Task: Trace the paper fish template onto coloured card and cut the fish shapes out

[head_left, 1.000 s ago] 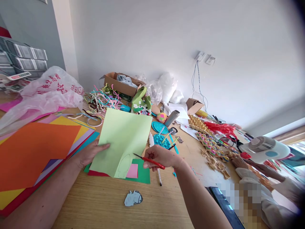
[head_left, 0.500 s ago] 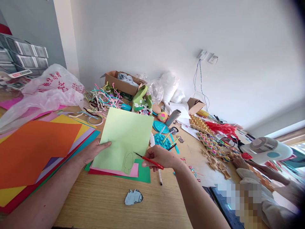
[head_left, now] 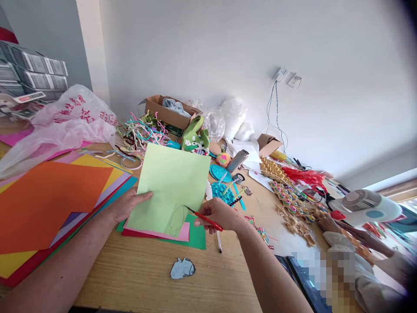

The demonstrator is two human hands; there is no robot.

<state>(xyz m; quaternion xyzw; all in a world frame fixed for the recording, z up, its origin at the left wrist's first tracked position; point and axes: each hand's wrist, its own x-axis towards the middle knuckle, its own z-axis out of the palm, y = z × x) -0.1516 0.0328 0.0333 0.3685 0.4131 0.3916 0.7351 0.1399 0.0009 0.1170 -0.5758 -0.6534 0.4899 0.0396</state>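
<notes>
A light green sheet [head_left: 172, 178] is raised off the table, its left edge pinched in my left hand [head_left: 132, 203]. A fish outline is drawn near its lower right corner. My right hand [head_left: 213, 215] grips red-handled scissors [head_left: 208, 221], whose dark blades touch the sheet at the top of the outline. Beneath lie pink paper [head_left: 184, 231], a red sheet and green paper [head_left: 198, 239]. A cut-out grey-blue fish [head_left: 183, 268] rests on the table nearer to me. Beside my right hand is a pen [head_left: 219, 242].
Coloured sheets [head_left: 55, 200] are stacked at left, with a plastic bag [head_left: 74, 117] behind. Pipe cleaners [head_left: 143, 132], a cardboard box [head_left: 169, 113] and a grey cylinder [head_left: 237, 160] stand farther back. At right are a white fan [head_left: 365, 206] and another person's hand [head_left: 327, 224].
The green sheet has tilted slightly, its top left corner shifting up and left. The scissor tips sit slightly higher against the outline. The view has shifted a little.
</notes>
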